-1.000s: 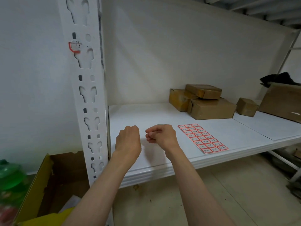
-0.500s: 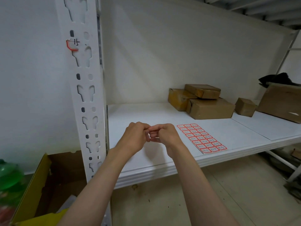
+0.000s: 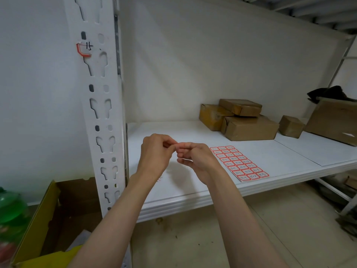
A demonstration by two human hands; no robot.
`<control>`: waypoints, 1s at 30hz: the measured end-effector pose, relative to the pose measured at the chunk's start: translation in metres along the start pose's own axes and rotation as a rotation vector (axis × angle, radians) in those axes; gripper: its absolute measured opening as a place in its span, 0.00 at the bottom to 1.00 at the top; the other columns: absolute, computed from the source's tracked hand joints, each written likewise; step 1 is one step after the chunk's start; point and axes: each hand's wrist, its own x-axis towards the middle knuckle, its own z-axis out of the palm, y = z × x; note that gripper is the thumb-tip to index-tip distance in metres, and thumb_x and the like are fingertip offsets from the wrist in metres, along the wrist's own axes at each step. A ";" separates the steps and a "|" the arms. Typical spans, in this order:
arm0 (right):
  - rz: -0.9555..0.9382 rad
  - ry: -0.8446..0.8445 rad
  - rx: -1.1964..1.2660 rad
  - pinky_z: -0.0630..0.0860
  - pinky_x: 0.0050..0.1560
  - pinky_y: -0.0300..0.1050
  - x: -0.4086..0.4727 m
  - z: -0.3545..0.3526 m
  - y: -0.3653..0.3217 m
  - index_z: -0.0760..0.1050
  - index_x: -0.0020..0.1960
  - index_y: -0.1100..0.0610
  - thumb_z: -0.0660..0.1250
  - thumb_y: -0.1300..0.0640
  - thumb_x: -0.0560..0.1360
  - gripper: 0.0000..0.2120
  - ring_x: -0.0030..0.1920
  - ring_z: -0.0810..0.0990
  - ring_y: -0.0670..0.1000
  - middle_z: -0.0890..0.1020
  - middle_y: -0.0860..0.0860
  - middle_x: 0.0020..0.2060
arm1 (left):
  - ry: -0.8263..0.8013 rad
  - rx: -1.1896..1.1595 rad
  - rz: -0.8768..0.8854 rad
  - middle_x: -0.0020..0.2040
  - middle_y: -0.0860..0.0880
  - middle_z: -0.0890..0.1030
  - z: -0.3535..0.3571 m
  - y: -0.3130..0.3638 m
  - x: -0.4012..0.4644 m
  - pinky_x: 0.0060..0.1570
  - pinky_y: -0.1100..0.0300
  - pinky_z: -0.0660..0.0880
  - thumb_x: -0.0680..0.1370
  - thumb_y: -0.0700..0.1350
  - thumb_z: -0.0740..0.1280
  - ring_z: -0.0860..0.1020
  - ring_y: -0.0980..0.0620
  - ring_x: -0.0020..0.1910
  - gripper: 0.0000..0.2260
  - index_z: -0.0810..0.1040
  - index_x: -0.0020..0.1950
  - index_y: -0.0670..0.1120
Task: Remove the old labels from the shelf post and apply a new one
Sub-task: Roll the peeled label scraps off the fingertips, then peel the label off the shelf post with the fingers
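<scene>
The white slotted shelf post (image 3: 100,117) stands at the left. High on it sticks a torn old label (image 3: 83,49) with a red edge and black handwriting. A sheet of new red-bordered labels (image 3: 239,163) lies flat on the white shelf board (image 3: 270,157). My left hand (image 3: 154,153) and my right hand (image 3: 195,161) meet above the shelf, just left of the sheet, both with curled fingers. My left thumb and forefinger pinch at the tip of my right forefinger; a label scrap there is too small to see clearly. A small reddish scrap (image 3: 159,178) lies on the board beneath.
Several brown cardboard boxes (image 3: 249,126) are stacked at the back of the shelf, and a bigger box (image 3: 334,120) stands at the right. An open yellow-brown carton (image 3: 58,219) and a green bottle (image 3: 11,209) sit on the floor at the lower left.
My hands were apart a second ago. They have come together over the shelf, and my left fingers now pinch at my right fingertip.
</scene>
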 end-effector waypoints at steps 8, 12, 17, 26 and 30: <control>-0.009 0.008 -0.028 0.83 0.47 0.42 -0.004 0.001 -0.003 0.80 0.55 0.69 0.54 0.77 0.77 0.17 0.42 0.80 0.53 0.81 0.61 0.43 | 0.044 0.125 -0.060 0.37 0.52 0.83 0.001 -0.001 0.000 0.39 0.64 0.72 0.77 0.43 0.72 0.81 0.53 0.40 0.03 0.86 0.44 0.47; -0.012 0.018 -0.036 0.83 0.46 0.42 -0.004 0.002 -0.004 0.80 0.55 0.67 0.57 0.76 0.78 0.15 0.42 0.81 0.52 0.82 0.60 0.43 | -0.006 0.162 -0.110 0.41 0.50 0.83 0.004 -0.003 0.001 0.37 0.61 0.73 0.80 0.41 0.68 0.81 0.50 0.41 0.06 0.84 0.46 0.46; -0.020 0.042 -0.019 0.83 0.47 0.44 -0.003 0.002 -0.005 0.80 0.54 0.64 0.61 0.73 0.78 0.12 0.40 0.80 0.52 0.82 0.58 0.41 | -0.098 0.252 -0.125 0.43 0.45 0.84 0.001 -0.005 0.003 0.34 0.52 0.80 0.80 0.36 0.66 0.82 0.44 0.39 0.09 0.86 0.48 0.44; -0.070 0.196 -0.004 0.82 0.42 0.40 -0.001 -0.002 -0.010 0.79 0.48 0.60 0.61 0.72 0.78 0.11 0.40 0.80 0.50 0.82 0.55 0.39 | -0.129 0.365 -0.134 0.43 0.45 0.83 0.003 -0.004 -0.001 0.42 0.56 0.76 0.75 0.39 0.74 0.81 0.45 0.42 0.03 0.84 0.41 0.43; -0.126 0.206 0.002 0.80 0.40 0.40 -0.002 0.002 -0.023 0.78 0.50 0.59 0.61 0.71 0.78 0.11 0.40 0.81 0.50 0.82 0.55 0.39 | -0.142 0.376 -0.067 0.56 0.46 0.83 0.002 -0.001 -0.001 0.52 0.53 0.79 0.79 0.34 0.64 0.81 0.43 0.51 0.15 0.83 0.61 0.46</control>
